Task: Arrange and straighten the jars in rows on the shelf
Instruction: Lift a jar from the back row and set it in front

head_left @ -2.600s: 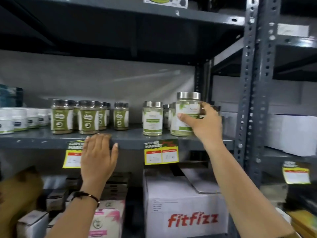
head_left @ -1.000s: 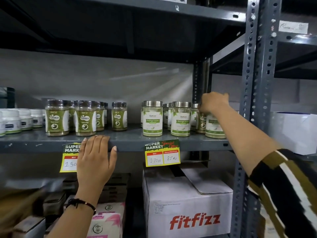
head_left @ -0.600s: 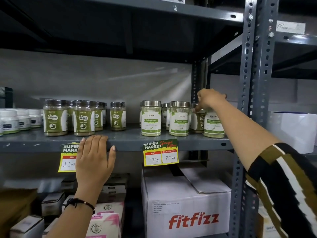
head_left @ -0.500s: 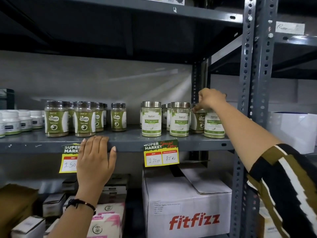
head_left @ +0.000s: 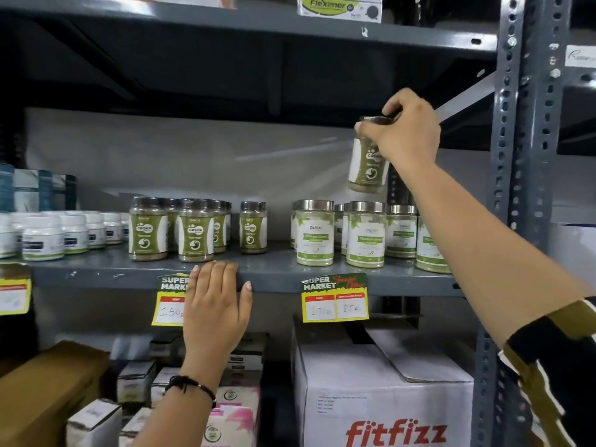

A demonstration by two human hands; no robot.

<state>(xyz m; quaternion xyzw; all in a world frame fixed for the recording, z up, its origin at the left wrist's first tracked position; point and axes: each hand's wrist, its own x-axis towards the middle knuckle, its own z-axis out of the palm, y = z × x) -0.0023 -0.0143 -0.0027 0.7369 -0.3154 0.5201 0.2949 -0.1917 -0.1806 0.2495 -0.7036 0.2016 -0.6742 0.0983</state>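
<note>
My right hand (head_left: 403, 130) grips a dark-lidded green Gaska jar (head_left: 367, 166) by its lid, holding it in the air above the right end of the grey shelf (head_left: 277, 272). Below it stand several silver-lidded jars with light green labels (head_left: 315, 233). More Gaska jars (head_left: 148, 229) stand in a cluster at the middle left, with one (head_left: 253, 228) standing apart to their right. My left hand (head_left: 216, 311) lies flat with its fingers apart against the shelf's front edge, holding nothing.
Small white tubs (head_left: 42, 237) fill the shelf's left end. Yellow price tags (head_left: 335, 300) hang from the shelf edge. A white Fitfizz carton (head_left: 383, 391) and smaller boxes sit below. A perforated steel upright (head_left: 529, 156) stands at the right, close to my right arm.
My right hand has lifted a Gaska jar from behind the silver-lidded jars up into the air. My left hand has stayed on the shelf edge.
</note>
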